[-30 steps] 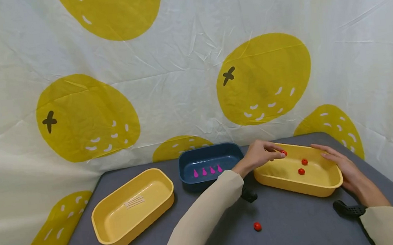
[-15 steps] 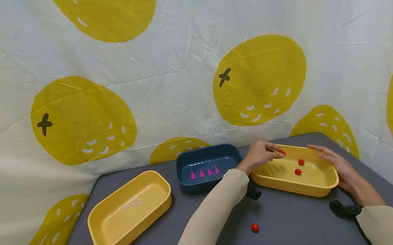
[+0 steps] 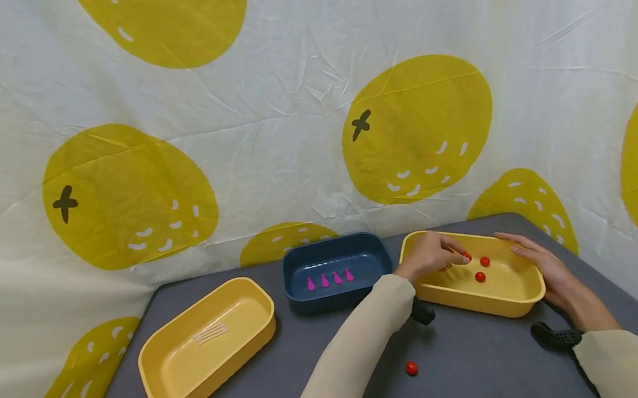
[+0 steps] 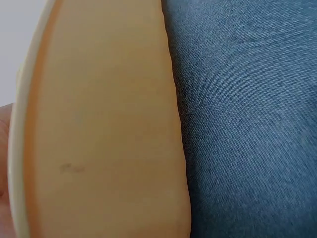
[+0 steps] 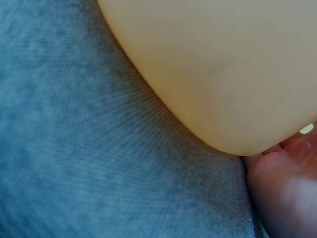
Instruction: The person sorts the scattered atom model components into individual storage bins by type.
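Note:
In the head view, my left hand (image 3: 432,253) reaches into the right yellow tray (image 3: 467,300). Its thumb and fingers pinch a small round red bead (image 3: 467,256) low over the tray's floor. Two more red beads, a rear one (image 3: 484,261) and a front one (image 3: 480,277), lie in the tray close by. My right hand (image 3: 554,275) rests against the tray's right end, fingers stretched along the rim. Both wrist views mostly show the tray's outer wall (image 4: 104,119) and the grey-blue cloth; part of the right hand (image 5: 290,188) touches the tray's corner.
One loose red bead (image 3: 411,368) lies on the grey tabletop, in front of the tray. A dark blue tray (image 3: 334,301) with several pink pear-shaped pieces stands at the back middle. Left of it, another yellow tray (image 3: 220,372) holds several thin pale sticks. A fruit-patterned curtain hangs behind.
My left hand has moved right and down within the right tray, carrying its bead nearer the other two. The right hand stays on the tray's end. The head view has shifted slightly.

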`<state>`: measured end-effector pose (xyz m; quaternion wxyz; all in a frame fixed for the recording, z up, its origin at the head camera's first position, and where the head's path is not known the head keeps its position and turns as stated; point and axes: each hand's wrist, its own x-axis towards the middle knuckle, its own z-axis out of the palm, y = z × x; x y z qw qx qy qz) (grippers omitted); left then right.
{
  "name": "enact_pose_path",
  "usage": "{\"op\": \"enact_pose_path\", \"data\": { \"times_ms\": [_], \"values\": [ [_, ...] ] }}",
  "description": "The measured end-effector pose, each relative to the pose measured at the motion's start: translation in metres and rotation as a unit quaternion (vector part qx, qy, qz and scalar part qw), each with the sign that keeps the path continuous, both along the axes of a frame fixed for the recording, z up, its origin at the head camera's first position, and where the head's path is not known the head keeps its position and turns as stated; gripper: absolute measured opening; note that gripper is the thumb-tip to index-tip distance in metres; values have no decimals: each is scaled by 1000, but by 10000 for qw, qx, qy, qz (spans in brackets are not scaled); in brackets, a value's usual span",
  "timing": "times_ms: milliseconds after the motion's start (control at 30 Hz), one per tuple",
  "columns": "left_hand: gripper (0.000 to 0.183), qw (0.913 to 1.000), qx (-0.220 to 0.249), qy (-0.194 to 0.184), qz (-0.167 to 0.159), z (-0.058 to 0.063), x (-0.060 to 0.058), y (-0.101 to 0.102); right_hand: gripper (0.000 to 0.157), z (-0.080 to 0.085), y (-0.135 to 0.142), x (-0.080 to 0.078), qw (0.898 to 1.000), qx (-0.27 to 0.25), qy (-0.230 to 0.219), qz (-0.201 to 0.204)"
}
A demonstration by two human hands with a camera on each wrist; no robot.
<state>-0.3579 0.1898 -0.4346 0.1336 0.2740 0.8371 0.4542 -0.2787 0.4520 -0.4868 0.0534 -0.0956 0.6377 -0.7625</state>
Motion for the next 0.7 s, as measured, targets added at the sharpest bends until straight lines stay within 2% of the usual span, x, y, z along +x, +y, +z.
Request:
{"op": "enact_pose_path", "data": {
  "times_ms": [100,300,533,700],
  "values": [
    [8,10000,-37,-4,-18,-2,1,3,45,0,0,0,10000,-37,7,27],
    [8,9988,-445,163,140,-4,0,7,44,0,-1,-1,10000,-17,1,-23],
    [6,9973,-618,-150,374,-10,-2,8,45,-1,-2,-1,9999,108,-6,-71],
    [7,9947,-949,-61,393,-15,-5,13,45,0,0,-1,9999,87,-27,-108]
  ]
}}
